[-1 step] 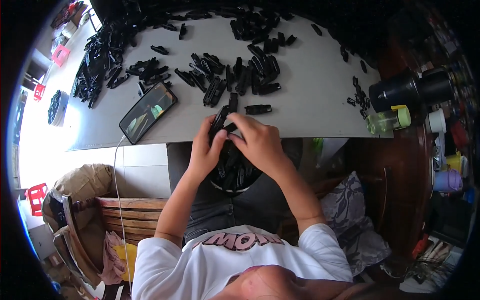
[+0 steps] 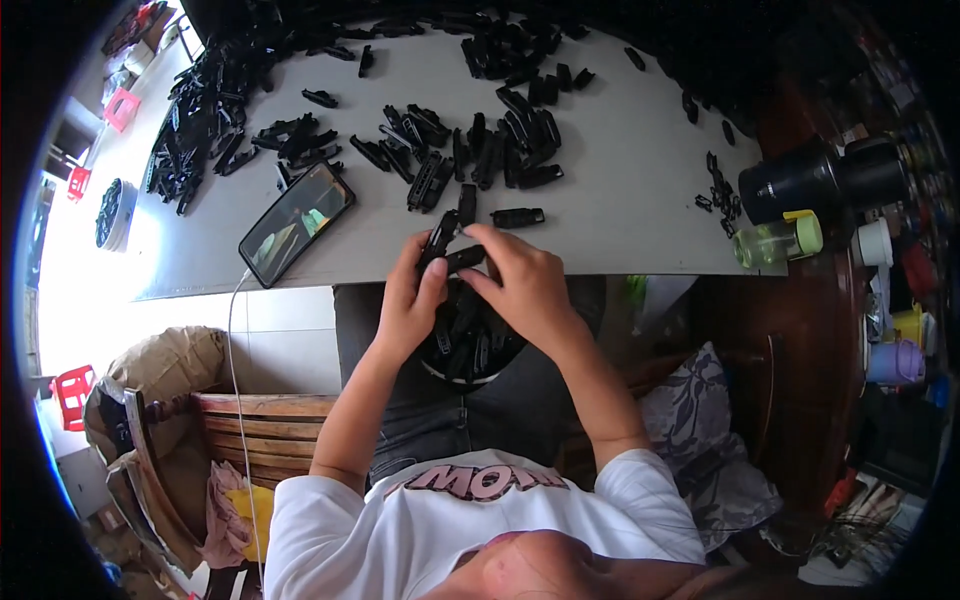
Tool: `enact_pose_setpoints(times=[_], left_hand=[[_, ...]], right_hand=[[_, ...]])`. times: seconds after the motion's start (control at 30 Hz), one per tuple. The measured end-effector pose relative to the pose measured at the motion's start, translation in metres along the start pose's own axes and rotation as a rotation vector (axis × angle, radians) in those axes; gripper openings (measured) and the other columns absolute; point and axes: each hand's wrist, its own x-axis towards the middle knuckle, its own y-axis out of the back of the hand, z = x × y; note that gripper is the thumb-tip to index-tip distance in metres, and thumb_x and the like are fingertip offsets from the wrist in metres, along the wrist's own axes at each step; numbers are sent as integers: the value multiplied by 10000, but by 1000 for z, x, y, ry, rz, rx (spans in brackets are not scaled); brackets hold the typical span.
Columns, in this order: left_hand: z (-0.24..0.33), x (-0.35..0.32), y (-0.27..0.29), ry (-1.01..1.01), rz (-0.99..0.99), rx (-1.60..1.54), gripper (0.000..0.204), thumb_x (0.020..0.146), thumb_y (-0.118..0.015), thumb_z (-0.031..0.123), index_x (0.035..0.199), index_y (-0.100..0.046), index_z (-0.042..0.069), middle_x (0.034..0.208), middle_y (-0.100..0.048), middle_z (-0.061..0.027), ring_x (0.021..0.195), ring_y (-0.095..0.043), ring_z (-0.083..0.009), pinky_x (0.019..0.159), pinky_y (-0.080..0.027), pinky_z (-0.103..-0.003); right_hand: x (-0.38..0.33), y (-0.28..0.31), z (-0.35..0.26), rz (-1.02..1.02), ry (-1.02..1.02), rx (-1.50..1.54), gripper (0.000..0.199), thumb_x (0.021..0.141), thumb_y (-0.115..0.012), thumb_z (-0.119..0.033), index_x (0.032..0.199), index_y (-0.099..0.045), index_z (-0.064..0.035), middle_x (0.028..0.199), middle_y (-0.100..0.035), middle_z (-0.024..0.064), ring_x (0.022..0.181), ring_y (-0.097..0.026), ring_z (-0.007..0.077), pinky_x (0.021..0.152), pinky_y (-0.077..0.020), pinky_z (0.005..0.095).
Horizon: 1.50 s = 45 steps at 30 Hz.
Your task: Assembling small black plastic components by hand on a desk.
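Note:
At the table's near edge, my left hand (image 2: 408,303) is closed round a long, narrow black plastic part (image 2: 438,237), which points up and away. Beside it, my right hand (image 2: 527,285) has its index finger and thumb bent about a shorter black plastic part (image 2: 464,260) that lies crosswise between the hands. Whether the two parts touch is hard to see. Just past my fingertips another black part (image 2: 467,203) stands out on the table, and one more black part (image 2: 517,217) lies to the right. Below my hands, a round container (image 2: 462,381) in my lap holds several similar parts.
On the pale table (image 2: 620,220), black parts lie in heaps at the left (image 2: 205,120), middle (image 2: 490,150) and back (image 2: 500,50). A phone (image 2: 297,224) with a white cable lies left. A green bottle (image 2: 775,241) and a dark flask (image 2: 790,187) are at the right.
My right hand has shifted slightly right and its fingers have parted a little. The shorter black part between my hands now shows more. My left hand has barely moved.

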Motion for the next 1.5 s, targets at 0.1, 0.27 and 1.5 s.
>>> enact_pose_setpoints(times=[0.1, 0.27, 1.5], left_hand=[[-3, -10, -3, -23, -26, 44, 354, 927, -488, 142, 1235, -406, -11, 729, -499, -34, 609, -449, -74, 549, -386, -216], [7, -19, -9, -176, -173, 465, 391, 855, -548, 56, 1214, -425, -44, 949, -596, -177, 877, -555, -199, 799, -431, -287], [1, 70, 39, -488, 274, 858, 189, 902, -469, 116, 1068, -500, 31, 766, -599, -121, 661, -588, -266, 577, -448, -336]], right_hand=[[-12, -3, 19, -53, -44, 435, 257, 764, -692, -68, 989, -576, -26, 735, -591, 30, 592, -526, 88, 561, -440, 251], [-35, -4, 21, -74, -206, 593, 183, 771, -697, -59, 885, -567, 2, 710, -574, 25, 642, -522, 47, 579, -427, 212], [-2, -2, 69, 126, -42, 31, 197, 827, -599, -67, 1016, -590, -14, 891, -576, 81, 737, -575, 212, 653, -461, 282]])
